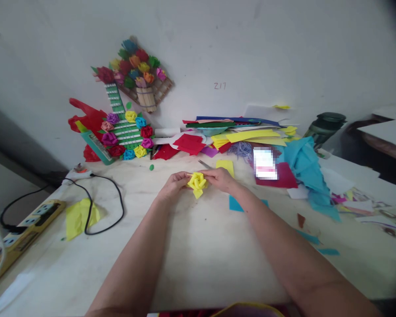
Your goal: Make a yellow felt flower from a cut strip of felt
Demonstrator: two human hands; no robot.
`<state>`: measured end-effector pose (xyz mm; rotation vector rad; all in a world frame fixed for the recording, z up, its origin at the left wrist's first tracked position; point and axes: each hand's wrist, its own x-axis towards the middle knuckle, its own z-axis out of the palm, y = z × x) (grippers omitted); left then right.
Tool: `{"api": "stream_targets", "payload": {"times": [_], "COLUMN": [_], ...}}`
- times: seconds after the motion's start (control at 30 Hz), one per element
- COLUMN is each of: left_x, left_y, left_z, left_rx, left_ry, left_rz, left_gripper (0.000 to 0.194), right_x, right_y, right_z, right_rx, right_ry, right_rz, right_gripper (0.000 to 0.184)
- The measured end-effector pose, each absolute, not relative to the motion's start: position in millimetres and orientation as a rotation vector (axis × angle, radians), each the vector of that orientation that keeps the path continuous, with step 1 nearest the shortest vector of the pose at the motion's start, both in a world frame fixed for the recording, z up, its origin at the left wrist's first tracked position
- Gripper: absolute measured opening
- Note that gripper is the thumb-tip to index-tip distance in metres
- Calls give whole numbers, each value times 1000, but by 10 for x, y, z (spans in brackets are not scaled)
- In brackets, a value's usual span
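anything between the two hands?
Yes: a yellow paper flower, pinched between left hand and right hand in the head view.

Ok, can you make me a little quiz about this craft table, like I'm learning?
1. True or false: both hands hold the yellow paper flower.
2. Which lies nearest the right hand? A) yellow paper square B) green bottle C) power strip
3. Fill in: the black cable curls over a crumpled ____ paper on the table.

Key: 1 true, the left hand and right hand pinch it together. 2 A. 3 yellow.
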<state>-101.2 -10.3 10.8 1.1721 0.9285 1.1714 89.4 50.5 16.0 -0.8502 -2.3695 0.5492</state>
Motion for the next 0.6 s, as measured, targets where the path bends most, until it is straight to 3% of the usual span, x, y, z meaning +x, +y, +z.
{"api": "stream_targets", "payload": {"times": [0.6], "left_x": [-1030], "left_y": [-76], "left_z": [103], "left_rx": [1163], "left_ry": [998], "left_rz": [1304], "left_gripper": [27], "right_x": [1113], "right_y": [632], "right_z": [179], "right_rx": [-966], "right_ry": [-2275], "right_rz": [531], "right_gripper": [32]}}
